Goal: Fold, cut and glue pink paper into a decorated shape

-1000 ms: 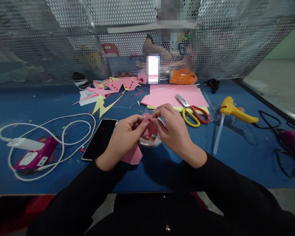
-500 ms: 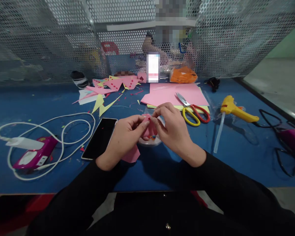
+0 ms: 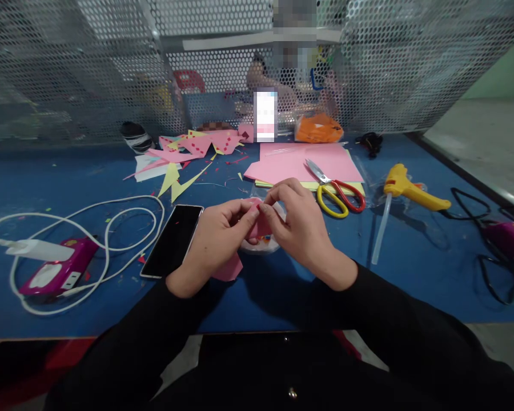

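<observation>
Pink paper [image 3: 229, 269] sits slightly farther under the left hand [image 3: 216, 233] than before, pinched by its thumb and fingers over the round container [image 3: 259, 248]; the right hand [image 3: 302, 225], fingertips nearly closed, meets it (its hold I cannot tell)

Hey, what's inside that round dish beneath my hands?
Small coloured bits show inside the round dish. Your left hand, right hand and the pink paper cover much of it, so anything beneath them is hidden.

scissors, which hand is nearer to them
Right. The right hand is just left of the scissors, nearer the person; the left hand is farther left, past the right hand.
</observation>
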